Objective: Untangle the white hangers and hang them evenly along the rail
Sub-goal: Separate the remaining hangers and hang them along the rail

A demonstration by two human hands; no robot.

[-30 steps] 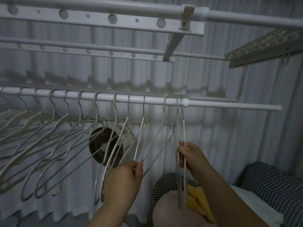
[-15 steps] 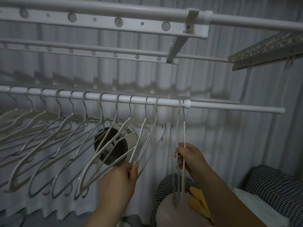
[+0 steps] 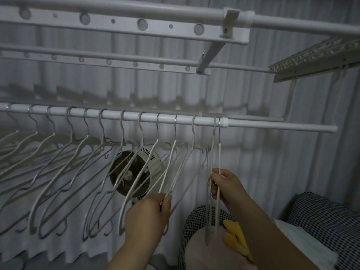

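A white rail (image 3: 152, 116) runs across the middle of the view, with several white hangers (image 3: 78, 168) hooked along it and swung to the left. My left hand (image 3: 148, 217) pinches the lower wires of two or three hangers (image 3: 167, 172) near the rail's middle. My right hand (image 3: 226, 186) grips the two rightmost hangers (image 3: 217, 152), which hang straight down side by side next to the rail's joint collar (image 3: 224, 121).
A round fan (image 3: 134, 174) stands behind the hangers. Perforated drying-rack bars (image 3: 124, 26) run overhead, with a slatted panel (image 3: 319, 59) at the upper right. Checkered cushions (image 3: 327, 221) and a yellow plush toy (image 3: 235, 238) lie below right. A grey curtain fills the background.
My left hand has pulled its hangers leftward and spread them apart along the rail; the whole row swung further left. My right hand keeps hold of the two rightmost hangers.
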